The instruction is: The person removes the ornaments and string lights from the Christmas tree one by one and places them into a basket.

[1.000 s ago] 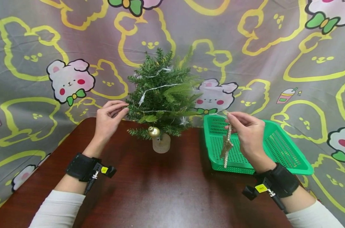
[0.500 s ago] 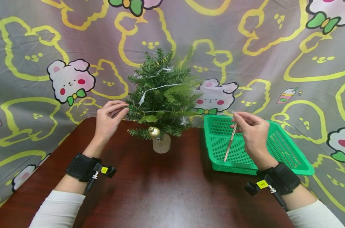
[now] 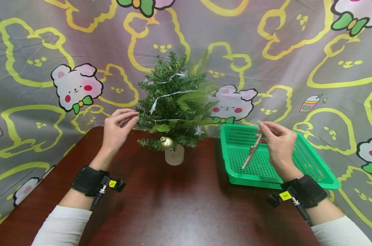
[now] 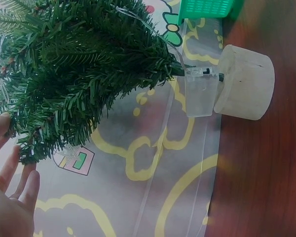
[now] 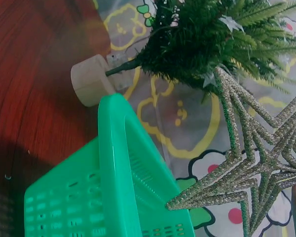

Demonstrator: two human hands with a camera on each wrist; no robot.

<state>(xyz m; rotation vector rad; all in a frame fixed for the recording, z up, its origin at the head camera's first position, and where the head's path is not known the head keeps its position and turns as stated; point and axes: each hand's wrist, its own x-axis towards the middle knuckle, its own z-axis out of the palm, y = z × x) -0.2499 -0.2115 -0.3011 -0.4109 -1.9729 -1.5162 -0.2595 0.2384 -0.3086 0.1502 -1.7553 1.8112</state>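
Observation:
A small green Christmas tree (image 3: 173, 102) stands upright on a pale round base (image 3: 174, 155), wound with a clear string of star lights (image 3: 173, 93). A gold ball ornament (image 3: 166, 142) hangs from its lower front. At the tree's left side, my left hand (image 3: 115, 131) pinches the tip of a branch (image 4: 27, 150) between thumb and fingers. My right hand (image 3: 279, 145) holds a gold glittery star ornament (image 3: 251, 155) by its upper end, over the basket. In the head view the star is edge-on; its openwork points show in the right wrist view.
A green perforated plastic basket (image 3: 250, 181) sits on the right of the dark red-brown table (image 3: 186, 205). Close behind the table hangs a patterned grey curtain (image 3: 93, 41). A clear plastic box (image 4: 200, 94) is by the tree's trunk.
My right hand has moved right, away from the tree, with the star ornament, which has swung edge-on. The left hand and tree stay in place.

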